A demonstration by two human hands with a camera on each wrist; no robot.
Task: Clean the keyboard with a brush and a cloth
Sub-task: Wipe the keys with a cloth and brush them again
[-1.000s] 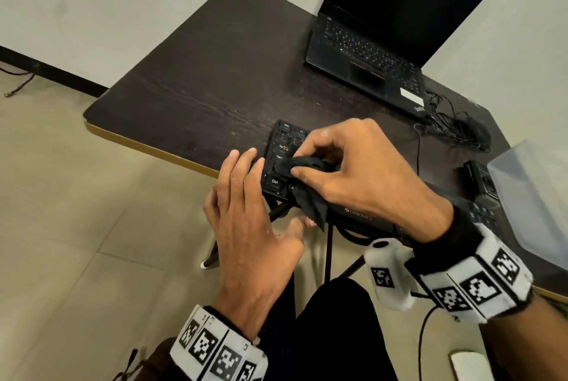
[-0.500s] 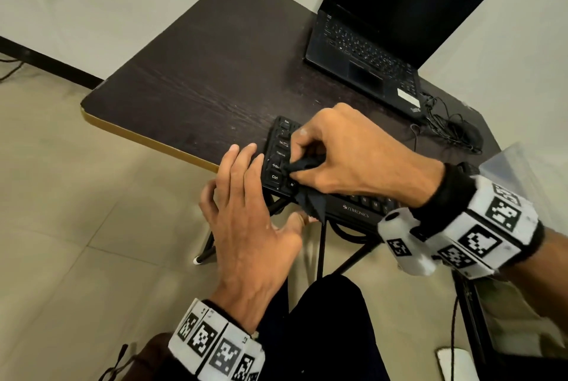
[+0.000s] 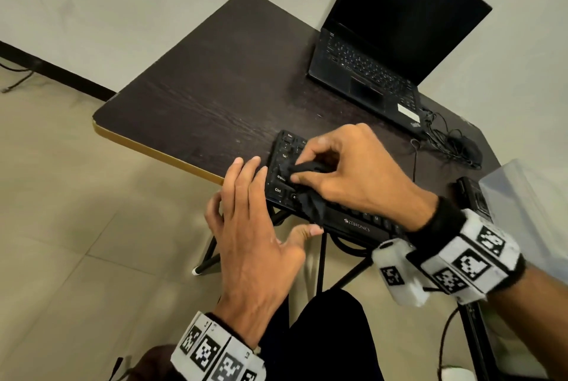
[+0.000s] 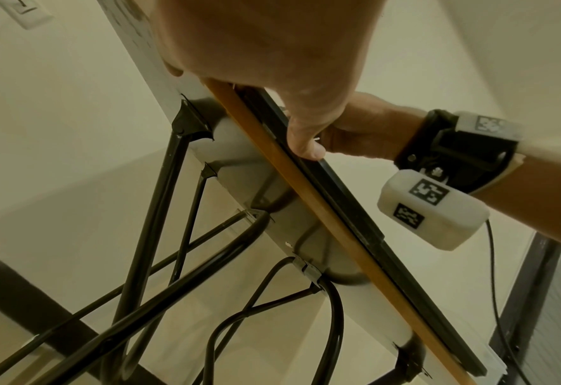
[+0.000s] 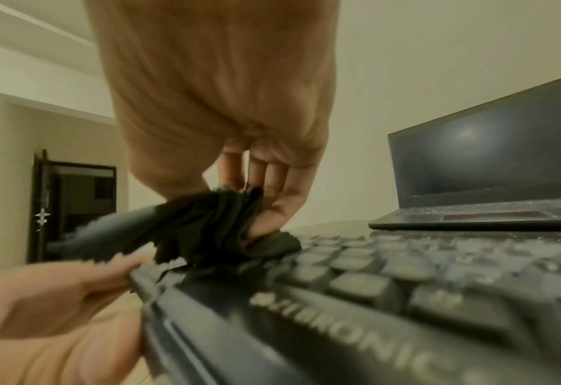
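Observation:
A black keyboard (image 3: 356,225) lies along the near edge of the dark table (image 3: 215,82); in the right wrist view the keyboard (image 5: 404,286) fills the foreground. My right hand (image 3: 295,170) pinches a bunched black cloth (image 3: 312,201) and presses it on the keys at the keyboard's left end; up close the cloth (image 5: 206,229) sits under the fingertips. My left hand (image 3: 261,205) lies with straight fingers against that left end. Its thumb (image 4: 305,142) presses the keyboard's front edge. No brush is in view.
An open black laptop (image 3: 384,52) stands at the table's far right, with a mouse and tangled cable (image 3: 458,147) beside it. A small black device (image 3: 473,196) and a clear plastic piece (image 3: 528,205) sit at the right. Black metal table legs (image 4: 160,208) show below.
My right hand has slid the cloth a little toward the far side over the left-end keys. The left hand keeps its place at the keyboard's end.

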